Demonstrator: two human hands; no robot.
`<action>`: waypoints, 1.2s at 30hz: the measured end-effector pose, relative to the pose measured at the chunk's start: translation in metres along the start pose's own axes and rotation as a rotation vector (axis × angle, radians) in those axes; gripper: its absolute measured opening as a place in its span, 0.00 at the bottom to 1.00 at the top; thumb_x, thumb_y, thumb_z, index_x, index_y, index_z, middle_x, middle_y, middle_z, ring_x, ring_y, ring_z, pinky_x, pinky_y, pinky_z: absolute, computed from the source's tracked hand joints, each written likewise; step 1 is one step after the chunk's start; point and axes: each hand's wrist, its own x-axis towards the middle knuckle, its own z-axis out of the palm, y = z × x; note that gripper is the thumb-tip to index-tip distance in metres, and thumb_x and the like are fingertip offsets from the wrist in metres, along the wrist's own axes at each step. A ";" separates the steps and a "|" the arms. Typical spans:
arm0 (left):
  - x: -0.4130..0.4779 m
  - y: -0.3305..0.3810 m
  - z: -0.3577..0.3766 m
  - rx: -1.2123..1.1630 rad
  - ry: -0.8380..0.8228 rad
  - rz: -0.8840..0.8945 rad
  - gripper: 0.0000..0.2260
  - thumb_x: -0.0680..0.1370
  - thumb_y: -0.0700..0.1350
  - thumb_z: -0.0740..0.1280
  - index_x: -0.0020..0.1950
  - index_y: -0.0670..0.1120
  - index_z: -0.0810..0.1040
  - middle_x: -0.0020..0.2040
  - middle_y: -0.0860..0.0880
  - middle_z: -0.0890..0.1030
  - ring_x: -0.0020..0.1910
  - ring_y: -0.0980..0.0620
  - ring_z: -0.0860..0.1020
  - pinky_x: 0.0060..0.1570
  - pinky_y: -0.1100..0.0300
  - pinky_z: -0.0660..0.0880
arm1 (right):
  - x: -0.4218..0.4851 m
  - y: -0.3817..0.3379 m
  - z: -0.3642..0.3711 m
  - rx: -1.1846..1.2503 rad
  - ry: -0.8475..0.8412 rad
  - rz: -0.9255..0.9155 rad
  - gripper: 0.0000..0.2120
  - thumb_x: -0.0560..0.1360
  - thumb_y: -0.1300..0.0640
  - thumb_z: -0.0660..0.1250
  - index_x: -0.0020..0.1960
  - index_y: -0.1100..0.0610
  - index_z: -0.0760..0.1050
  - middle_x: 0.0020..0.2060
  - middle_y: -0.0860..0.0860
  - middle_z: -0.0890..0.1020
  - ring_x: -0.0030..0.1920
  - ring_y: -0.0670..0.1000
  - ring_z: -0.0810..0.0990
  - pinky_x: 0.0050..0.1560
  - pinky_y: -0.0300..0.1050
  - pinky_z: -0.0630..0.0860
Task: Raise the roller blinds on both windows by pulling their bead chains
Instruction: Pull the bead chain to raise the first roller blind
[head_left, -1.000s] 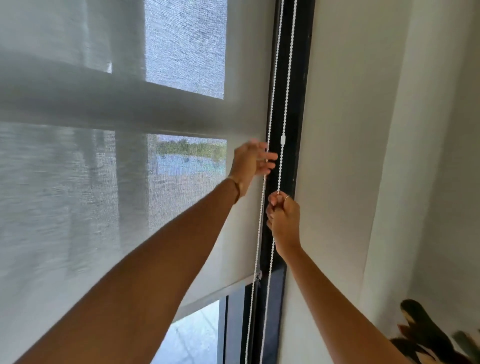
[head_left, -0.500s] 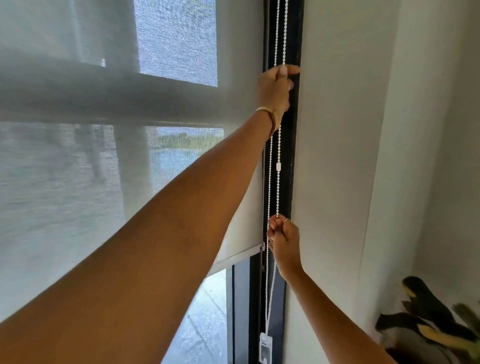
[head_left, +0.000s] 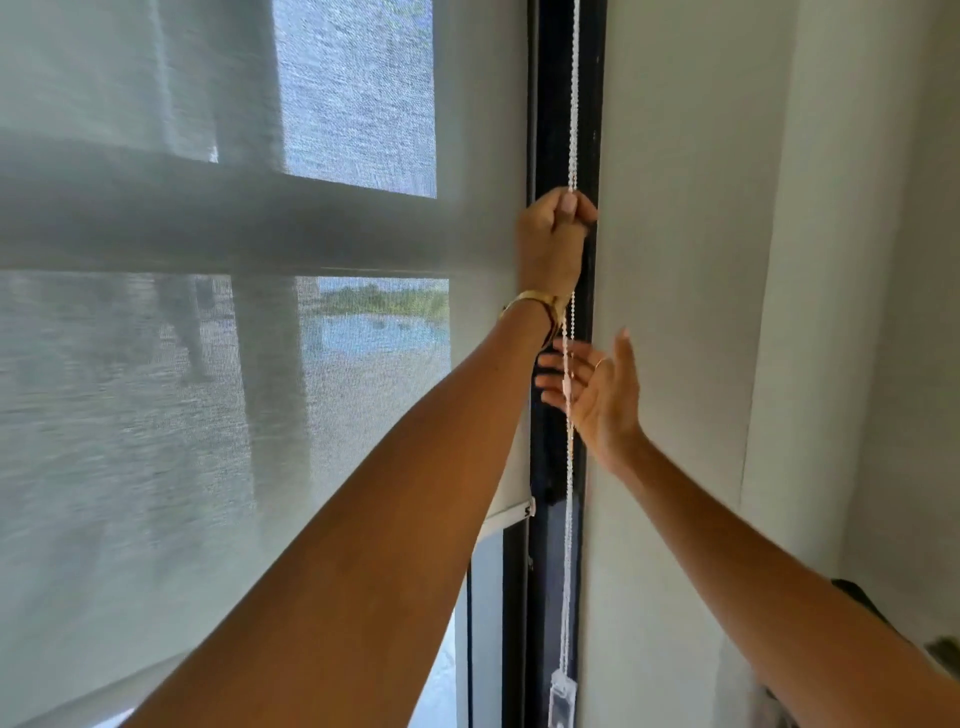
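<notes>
A grey translucent roller blind (head_left: 218, 364) covers most of the window; its bottom bar (head_left: 511, 512) hangs low beside the black frame (head_left: 550, 130). A white bead chain (head_left: 573, 93) runs down in front of the frame to a clear tensioner (head_left: 561, 701) at the bottom. My left hand (head_left: 553, 236), with a gold bangle on the wrist, is raised and closed around the chain. My right hand (head_left: 597, 395) is lower, palm open and fingers spread, with the chain passing in front of it but not gripped.
A white wall (head_left: 685, 312) stands right of the frame, with a corner step further right. Dark plant leaves (head_left: 862, 603) show at the lower right. Bare glass (head_left: 441, 680) is visible under the blind.
My right hand let go of the chain, opened and rose. My left hand, still gripping the chain, has come down from its higher hold. The blind's bottom bar sits about where it was.
</notes>
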 end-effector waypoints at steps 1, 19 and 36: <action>-0.007 -0.005 -0.003 0.008 -0.003 -0.014 0.16 0.79 0.36 0.55 0.35 0.45 0.74 0.29 0.53 0.72 0.29 0.57 0.69 0.30 0.65 0.65 | 0.009 -0.016 0.003 -0.010 0.007 -0.020 0.34 0.77 0.35 0.43 0.59 0.59 0.74 0.48 0.56 0.82 0.47 0.54 0.81 0.51 0.50 0.76; -0.127 -0.107 -0.029 0.125 -0.053 -0.188 0.14 0.80 0.36 0.57 0.36 0.42 0.75 0.30 0.53 0.74 0.30 0.63 0.73 0.34 0.74 0.71 | 0.107 -0.169 0.082 -0.131 0.012 -0.140 0.15 0.80 0.61 0.50 0.60 0.61 0.72 0.37 0.54 0.79 0.30 0.49 0.77 0.30 0.41 0.74; -0.169 -0.127 -0.088 0.001 -0.298 -0.697 0.22 0.82 0.53 0.52 0.54 0.38 0.79 0.39 0.46 0.83 0.36 0.51 0.81 0.38 0.63 0.78 | 0.063 -0.079 0.050 -0.330 0.073 -0.305 0.17 0.66 0.72 0.44 0.34 0.53 0.62 0.27 0.51 0.60 0.21 0.43 0.56 0.20 0.35 0.53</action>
